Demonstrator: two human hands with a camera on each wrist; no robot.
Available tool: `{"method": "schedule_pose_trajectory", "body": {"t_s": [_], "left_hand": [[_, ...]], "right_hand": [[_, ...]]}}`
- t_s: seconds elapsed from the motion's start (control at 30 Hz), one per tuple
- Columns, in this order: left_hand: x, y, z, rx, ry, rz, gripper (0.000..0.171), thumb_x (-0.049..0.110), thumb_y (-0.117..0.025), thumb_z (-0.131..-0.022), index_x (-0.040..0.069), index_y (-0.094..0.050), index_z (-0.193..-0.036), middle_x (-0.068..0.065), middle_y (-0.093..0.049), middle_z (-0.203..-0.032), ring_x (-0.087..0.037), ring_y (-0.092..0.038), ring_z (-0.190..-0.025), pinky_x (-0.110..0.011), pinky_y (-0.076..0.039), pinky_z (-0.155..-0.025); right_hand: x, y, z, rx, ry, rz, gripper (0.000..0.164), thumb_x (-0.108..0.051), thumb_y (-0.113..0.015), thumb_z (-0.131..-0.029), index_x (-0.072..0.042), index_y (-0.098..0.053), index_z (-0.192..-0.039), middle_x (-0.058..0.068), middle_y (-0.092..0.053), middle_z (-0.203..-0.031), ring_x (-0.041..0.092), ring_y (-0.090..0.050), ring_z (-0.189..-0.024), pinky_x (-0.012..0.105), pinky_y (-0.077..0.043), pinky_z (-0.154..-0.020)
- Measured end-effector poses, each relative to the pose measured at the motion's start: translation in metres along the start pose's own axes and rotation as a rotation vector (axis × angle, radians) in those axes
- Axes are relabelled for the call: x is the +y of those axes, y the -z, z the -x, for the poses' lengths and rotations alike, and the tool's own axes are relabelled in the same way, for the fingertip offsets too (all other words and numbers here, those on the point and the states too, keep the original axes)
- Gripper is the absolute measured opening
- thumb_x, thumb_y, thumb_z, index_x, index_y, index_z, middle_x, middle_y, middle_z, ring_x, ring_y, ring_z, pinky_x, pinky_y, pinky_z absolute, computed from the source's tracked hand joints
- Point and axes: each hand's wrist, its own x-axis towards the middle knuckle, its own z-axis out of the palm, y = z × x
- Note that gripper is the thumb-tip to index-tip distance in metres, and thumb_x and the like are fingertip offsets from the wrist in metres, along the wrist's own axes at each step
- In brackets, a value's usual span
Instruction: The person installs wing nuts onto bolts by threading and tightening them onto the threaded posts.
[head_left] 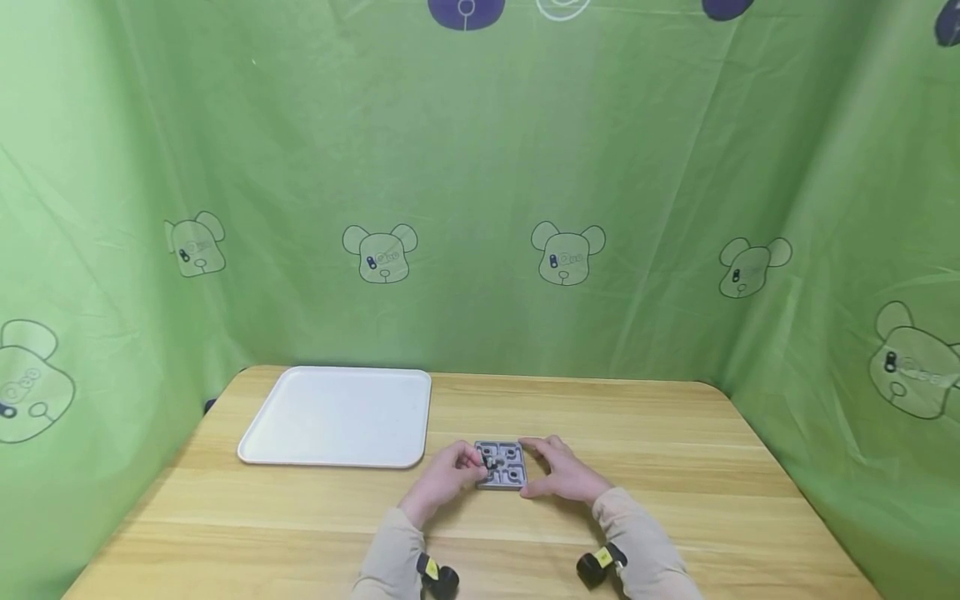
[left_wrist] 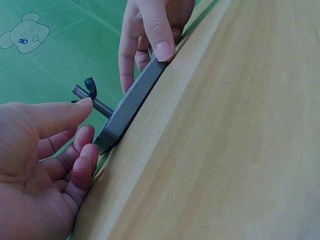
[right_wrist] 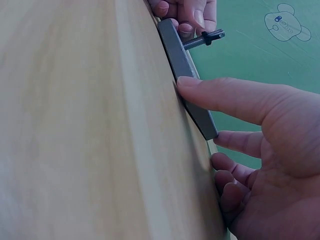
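Observation:
A square grey metal plate (head_left: 513,463) with recessed shapes in its face lies flat on the wooden table. From its left part rises a threaded bolt (left_wrist: 103,108) bearing a black wing nut (left_wrist: 90,87). My left hand (head_left: 446,477) is at the plate's left side, its thumb tip on the wing nut and its other fingers curled below. On the opposite side my right hand (head_left: 558,473) grips the plate by its edges, thumb at the near corner and fingers at the far one.
A white tray (head_left: 337,417) rests on the wooden table (head_left: 675,433) at the back left. Green curtains (head_left: 465,167) with printed bear heads hang behind the table and along both sides. Each sleeve carries a small black wrist camera (head_left: 442,582).

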Motion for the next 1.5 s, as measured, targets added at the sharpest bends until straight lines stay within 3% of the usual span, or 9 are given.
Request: {"method": "schedule_pose_trajectory", "body": {"t_s": [0.17,0.37,0.83,1.17,1.5], "left_hand": [[-0.0005,-0.0009,-0.0014,-0.006,0.003,-0.002,0.019,0.011,-0.071,-0.084,0.004,-0.062,-0.099,-0.003,-0.060,-0.087,-0.014,-0.051,-0.075,-0.022,-0.043,-0.062],[-0.0014,-0.0021,-0.0030,0.000,-0.005,-0.021,0.022,0.011,-0.072,-0.082,0.005,-0.063,-0.101,-0.003,-0.059,-0.087,-0.014,-0.052,-0.079,-0.022,-0.043,-0.067],[-0.0023,-0.0031,-0.0038,0.003,-0.027,-0.063,0.017,0.012,-0.069,-0.086,0.006,-0.066,-0.102,0.001,-0.058,-0.083,-0.010,-0.050,-0.070,-0.019,-0.043,-0.058],[-0.0052,-0.0053,-0.0054,0.025,-0.040,-0.108,0.017,0.014,-0.068,-0.088,0.007,-0.068,-0.104,0.001,-0.058,-0.084,-0.012,-0.051,-0.078,-0.024,-0.042,-0.068],[-0.0028,-0.0056,-0.0028,0.027,-0.038,-0.128,0.017,0.015,-0.065,-0.091,0.011,-0.069,-0.107,-0.005,-0.065,-0.099,-0.014,-0.053,-0.088,-0.032,-0.044,-0.080]], "right_hand": [[0.0001,0.0001,-0.0001,-0.003,0.009,0.005,0.087,-0.030,-0.083,-0.069,-0.007,-0.045,-0.143,0.014,-0.049,-0.115,0.026,-0.048,-0.108,0.057,-0.041,-0.097],[-0.0003,0.0008,-0.0002,-0.006,0.012,-0.004,0.087,-0.030,-0.083,-0.069,-0.006,-0.044,-0.143,0.014,-0.048,-0.115,0.026,-0.048,-0.108,0.057,-0.041,-0.097],[-0.0002,0.0005,-0.0004,-0.009,0.009,0.007,0.087,-0.031,-0.083,-0.069,-0.007,-0.044,-0.143,0.014,-0.048,-0.116,0.027,-0.048,-0.110,0.059,-0.040,-0.099],[0.0004,0.0003,-0.0001,-0.005,0.008,0.004,0.087,-0.030,-0.084,-0.069,-0.007,-0.045,-0.143,0.014,-0.049,-0.117,0.028,-0.049,-0.109,0.059,-0.040,-0.099],[-0.0001,0.0001,-0.0004,-0.003,0.002,0.007,0.087,-0.030,-0.084,-0.068,-0.007,-0.045,-0.143,0.014,-0.049,-0.117,0.028,-0.050,-0.109,0.060,-0.040,-0.099]]}}
